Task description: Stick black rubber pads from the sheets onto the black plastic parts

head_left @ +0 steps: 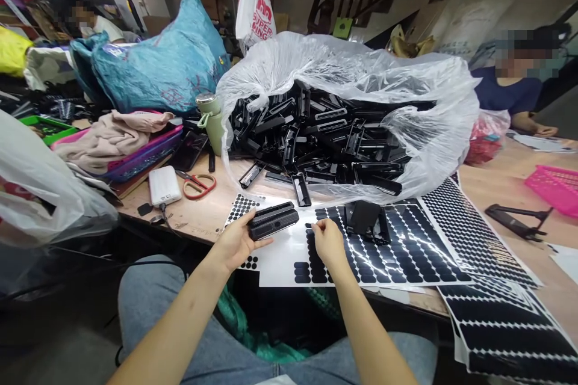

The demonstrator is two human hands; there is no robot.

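Note:
My left hand [236, 242] grips a long black plastic part [273, 221] with a carbon-like pattern, held above the table's front edge. My right hand [329, 240] has thumb and forefinger pinched on a small black sticker [309, 226], over a white sheet with rows of dark rounded stickers [406, 240]. Whether the sticker is fully off the sheet I cannot tell. Just right of that hand, a black plastic piece [366, 220] rests on the sheet. Behind both hands, a clear plastic bag [352, 63] lies open around a heap of black plastic parts [311, 132].
Scissors [198, 185], a white power bank [164, 185] and a green bottle [210, 123] stand to the left. Rightward lie more sticker sheets [478, 222], a black stand [519, 219] and a pink basket [553, 186]. A person [510, 90] sits at the far right.

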